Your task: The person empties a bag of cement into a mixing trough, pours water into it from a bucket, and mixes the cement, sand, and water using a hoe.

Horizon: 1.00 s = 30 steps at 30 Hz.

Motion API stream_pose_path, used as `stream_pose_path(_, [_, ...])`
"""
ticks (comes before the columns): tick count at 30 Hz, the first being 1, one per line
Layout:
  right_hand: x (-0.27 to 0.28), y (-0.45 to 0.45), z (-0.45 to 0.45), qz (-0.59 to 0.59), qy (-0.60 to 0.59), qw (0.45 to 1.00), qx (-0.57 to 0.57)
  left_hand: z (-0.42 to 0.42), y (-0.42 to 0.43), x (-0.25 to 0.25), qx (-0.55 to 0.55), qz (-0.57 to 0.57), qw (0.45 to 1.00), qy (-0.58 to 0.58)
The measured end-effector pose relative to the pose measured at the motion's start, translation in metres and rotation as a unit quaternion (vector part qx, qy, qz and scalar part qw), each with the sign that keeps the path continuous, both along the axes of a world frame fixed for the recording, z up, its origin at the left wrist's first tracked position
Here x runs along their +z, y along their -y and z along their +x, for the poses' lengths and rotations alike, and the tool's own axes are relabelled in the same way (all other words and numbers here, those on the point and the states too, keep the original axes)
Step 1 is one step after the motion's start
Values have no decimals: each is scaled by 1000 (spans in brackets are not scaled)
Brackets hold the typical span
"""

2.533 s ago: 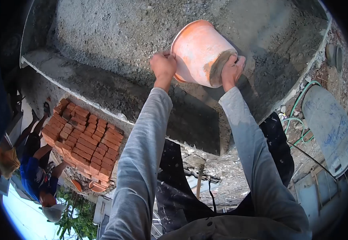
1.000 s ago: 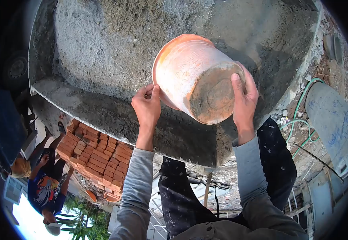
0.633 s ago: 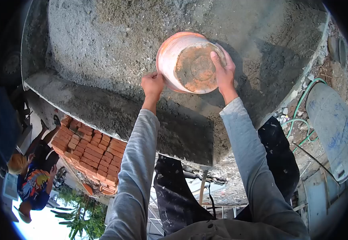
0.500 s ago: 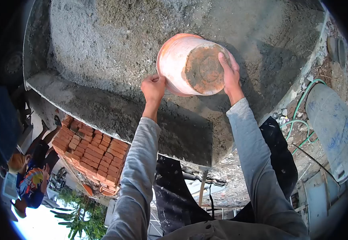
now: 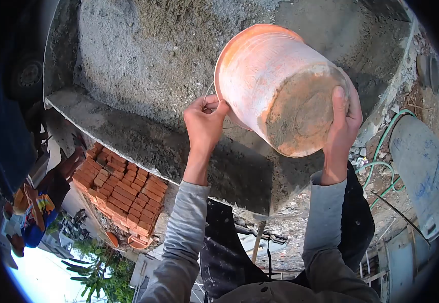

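An orange bucket (image 5: 260, 76), its outside smeared with pale cement, is tipped over with its mouth facing away and its dirty base toward me. At the rim, my left hand (image 5: 205, 123) is closed on the thin wire handle (image 5: 209, 92). My right hand (image 5: 341, 126) grips the base edge from the right, thumb lying on the bottom and the fingers around the side. The bucket is held above a wet grey cement surface (image 5: 143, 65) with a raised wall along its near side. The inside of the bucket is hidden.
A stack of red bricks (image 5: 123, 189) stands below the wall at left. Another person (image 5: 37, 212) is at the far left. On the right lie a green hose (image 5: 381, 146) and a large grey curved panel (image 5: 421, 166) among rubble.
Both hands have brought the bucket up closer to me and slightly right, so it looks larger. Its mouth still faces away. The wire handle now shows at my left hand.
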State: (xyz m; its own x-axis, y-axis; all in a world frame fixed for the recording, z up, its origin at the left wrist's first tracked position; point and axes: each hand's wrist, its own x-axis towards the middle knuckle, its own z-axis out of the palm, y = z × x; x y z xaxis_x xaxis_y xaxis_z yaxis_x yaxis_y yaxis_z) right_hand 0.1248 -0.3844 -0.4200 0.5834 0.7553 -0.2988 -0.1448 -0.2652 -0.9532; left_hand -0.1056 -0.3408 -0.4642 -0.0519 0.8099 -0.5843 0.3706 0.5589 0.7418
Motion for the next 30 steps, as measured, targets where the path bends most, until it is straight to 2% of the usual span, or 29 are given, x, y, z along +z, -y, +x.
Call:
stream_pose_path(1, [-17, -6, 8, -23, 16, 1000, -14, 8, -6, -24, -1, 6, 1000, -30])
stream_pose_path(3, [-98, -13, 21, -111, 38, 993, 13, 24, -16, -84, -32, -26, 991, -127])
stream_pose_path(4, [-142, -4, 27, -143, -14, 989, -14, 27, -14, -103, -60, -61, 978, -192])
stream_pose_path(5, [-170, -7, 33, -161, -62, 984, -39, 30, -13, -103, -51, -57, 978, -192])
stream_pose_path(6, [-169, -19, 40, -146, -55, 987, -38, 38, -23, -104, -49, -18, 976, -211])
stream_pose_path(7, [-163, -17, 48, -144, -84, 985, -47, 45, -22, -102, -49, 8, 973, -227])
stream_pose_path(9, [-140, 14, 41, -166, -123, 977, -53, 39, -2, -75, -36, -18, 978, -203])
stream_pose_path(11, [-121, 3, 33, -185, -94, 974, -88, 40, -6, -58, -18, 22, 987, -158])
stream_pose_path(12, [-110, 1, 28, -173, -95, 977, -85, 36, 0, -46, -3, 1, 988, -152])
stream_pose_path(19, [-26, 86, -27, -132, -80, 983, -100, -21, 80, 20, 10, 5, 995, -97])
stream_pose_path(22, [-8, 108, -54, -132, -46, 986, -92, -43, 98, 54, 13, -14, 992, -125])
stream_pose_path(24, [0, 107, -71, -145, -38, 985, -90, -57, 103, 59, 23, -16, 990, -135])
stream_pose_path(26, [7, 101, -87, -132, -82, 985, -71, -70, 105, 64, 31, -17, 989, -145])
stream_pose_path(27, [13, 96, -95, -111, -47, 991, -64, -75, 100, 64, 53, -19, 989, -136])
stream_pose_path(30, [29, 72, -111, -91, -43, 995, -23, -97, 97, 54, 80, -26, 989, -118])
